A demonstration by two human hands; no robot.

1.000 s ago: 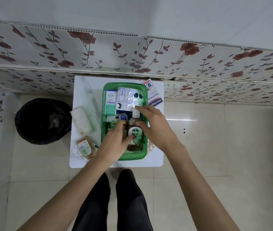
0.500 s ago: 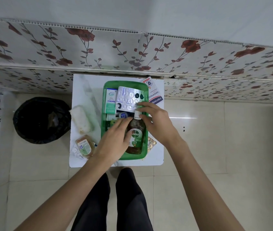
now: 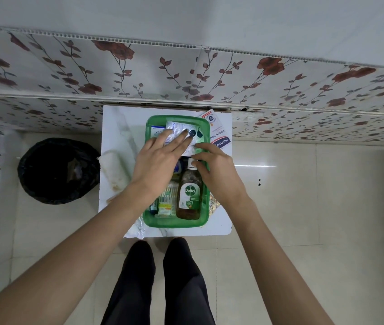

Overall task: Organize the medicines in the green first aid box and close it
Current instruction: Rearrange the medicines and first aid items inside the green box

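The green first aid box [image 3: 177, 223] stands open on a small white table [image 3: 120, 120]. A brown Dettol bottle [image 3: 190, 195] lies along the box's right side, its white cap pointing away from me. My right hand [image 3: 218, 171] pinches that cap with its fingertips. My left hand [image 3: 157, 164] reaches over the box, with its spread fingers resting flat on a silver blister pack [image 3: 174, 127] at the far end. A teal and white carton [image 3: 156, 132] lies beside the pack. Small cartons [image 3: 166, 201] fill the near left part of the box.
A Hansaplast box [image 3: 219, 138] lies right of the green box, and a gold blister strip [image 3: 214, 204] sticks out from under it. A white roll [image 3: 116, 171] rests on the table's left side and a silver strip [image 3: 139, 227] at the front edge. A black bin [image 3: 58, 171] stands on the floor to the left.
My left hand has left the Dettol bottle's body and moved to the far end of the box, onto the blister pack. My right hand stays at the bottle's cap.
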